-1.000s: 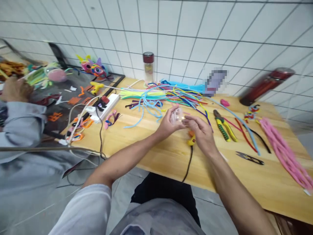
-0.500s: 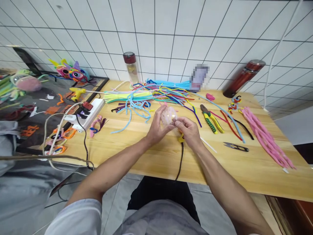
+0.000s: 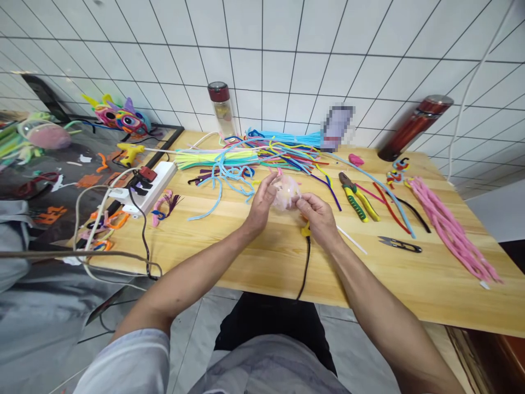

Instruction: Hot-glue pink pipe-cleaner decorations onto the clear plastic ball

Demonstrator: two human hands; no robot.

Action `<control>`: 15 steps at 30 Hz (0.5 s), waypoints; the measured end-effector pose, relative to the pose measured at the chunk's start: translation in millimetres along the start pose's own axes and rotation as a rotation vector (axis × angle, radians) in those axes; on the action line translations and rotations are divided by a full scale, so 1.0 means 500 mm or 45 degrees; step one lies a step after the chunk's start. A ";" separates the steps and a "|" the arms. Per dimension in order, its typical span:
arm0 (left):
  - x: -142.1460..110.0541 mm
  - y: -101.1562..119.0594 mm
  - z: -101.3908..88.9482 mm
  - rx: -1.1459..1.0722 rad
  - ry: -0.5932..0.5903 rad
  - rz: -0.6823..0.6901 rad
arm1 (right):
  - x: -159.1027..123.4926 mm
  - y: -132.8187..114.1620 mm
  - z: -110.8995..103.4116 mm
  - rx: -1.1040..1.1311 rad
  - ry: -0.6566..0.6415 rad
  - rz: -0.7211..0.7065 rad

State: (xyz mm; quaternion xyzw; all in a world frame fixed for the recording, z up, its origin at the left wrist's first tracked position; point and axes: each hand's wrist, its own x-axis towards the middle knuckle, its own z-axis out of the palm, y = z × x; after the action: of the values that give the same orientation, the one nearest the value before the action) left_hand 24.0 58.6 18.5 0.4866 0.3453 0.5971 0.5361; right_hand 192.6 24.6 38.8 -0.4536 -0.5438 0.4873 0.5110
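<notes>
A clear, pinkish round ball (image 3: 286, 194) is held above the table in front of me. My right hand (image 3: 318, 216) pinches its lower right edge between thumb and fingers. Along the ball's left side rests my left hand (image 3: 260, 203), its fingers stretched upward against it and the thumb off its underside. Beneath my right hand lies a yellow glue gun (image 3: 305, 230) with a black cord, mostly hidden. A thin white stick (image 3: 351, 239) shows to the right of that wrist. Behind the ball spreads a pile of coloured pipe cleaners (image 3: 283, 150).
Green-and-yellow pliers (image 3: 356, 200), thread snips (image 3: 400, 244) and a pink pipe-cleaner bundle (image 3: 451, 230) lie at right. A red flask (image 3: 416, 128) and a clear bottle (image 3: 221, 109) stand near the wall. On the left are a power strip (image 3: 151, 189) and another glue gun (image 3: 130, 153).
My left thumb has come away from under the ball, and the left fingers have straightened along its side. The right hand keeps its pinch. The view has shifted slightly.
</notes>
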 end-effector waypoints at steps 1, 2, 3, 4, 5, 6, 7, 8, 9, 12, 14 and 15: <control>0.002 -0.001 -0.001 -0.038 0.017 -0.027 | 0.001 0.002 -0.001 0.030 0.014 -0.003; 0.004 -0.003 -0.001 -0.073 0.030 -0.067 | 0.003 0.005 -0.003 0.064 0.019 0.000; 0.008 -0.005 -0.002 -0.103 0.038 -0.115 | 0.004 0.008 -0.004 0.098 0.018 0.007; 0.011 -0.006 -0.002 -0.132 0.034 -0.169 | 0.005 0.011 -0.005 0.130 0.013 0.019; 0.014 -0.007 -0.001 -0.168 0.022 -0.221 | 0.006 0.013 -0.006 0.158 0.004 0.032; 0.016 -0.007 0.000 -0.215 0.012 -0.267 | 0.007 0.015 -0.007 0.184 -0.001 0.044; 0.018 -0.006 0.001 -0.269 0.011 -0.303 | 0.007 0.016 -0.007 0.210 -0.006 0.056; 0.019 -0.004 0.003 -0.319 0.021 -0.323 | 0.007 0.016 -0.008 0.235 -0.007 0.071; 0.018 -0.002 0.005 -0.362 0.037 -0.328 | 0.007 0.015 -0.008 0.260 -0.004 0.086; 0.013 0.008 0.010 -0.443 0.071 -0.309 | 0.009 0.011 -0.011 0.297 0.022 0.108; 0.010 0.012 0.011 -0.456 0.057 -0.329 | 0.010 0.010 -0.013 0.264 0.029 0.090; 0.009 0.014 0.012 -0.452 0.045 -0.349 | 0.011 0.011 -0.014 0.235 0.024 0.075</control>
State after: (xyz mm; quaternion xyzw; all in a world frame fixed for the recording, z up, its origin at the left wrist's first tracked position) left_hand 27.7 61.2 27.8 0.3227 0.3070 0.5786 0.6833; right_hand 199.5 31.3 33.9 -0.4250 -0.4783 0.5456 0.5412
